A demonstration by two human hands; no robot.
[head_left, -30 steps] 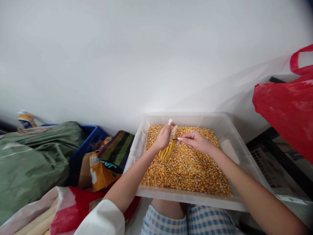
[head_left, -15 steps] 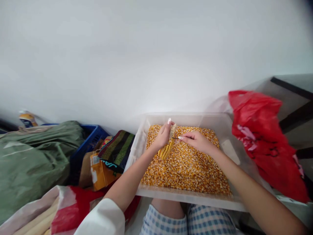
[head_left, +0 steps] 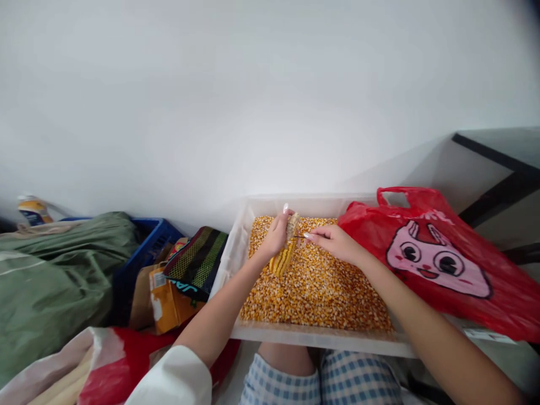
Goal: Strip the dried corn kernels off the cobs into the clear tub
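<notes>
My left hand [head_left: 277,232] is wrapped round a corn cob [head_left: 280,260], tilted over the bin. Its upper end is bare and pale, while rows of yellow kernels cover the lower end. In my right hand [head_left: 331,241] a thin dark pointed tool [head_left: 300,236] is pinched, its tip at the cob where bare core meets kernels; the tool's exact kind is too small to tell. Beneath both hands lie loose corn kernels [head_left: 324,292] in a translucent plastic bin [head_left: 320,337].
A red plastic bag [head_left: 379,225] with a pink cartoon face overlaps the bin's right side. On the left are a mesh pouch [head_left: 198,259], an orange box [head_left: 171,304], a blue crate [head_left: 158,230] and a green cloth [head_left: 63,287]. A white wall [head_left: 270,101] rises behind.
The red bag has swung or spread leftward over the bin's right side, and its cartoon face now shows. The view has shifted slightly. Both hands keep their hold at the cob.
</notes>
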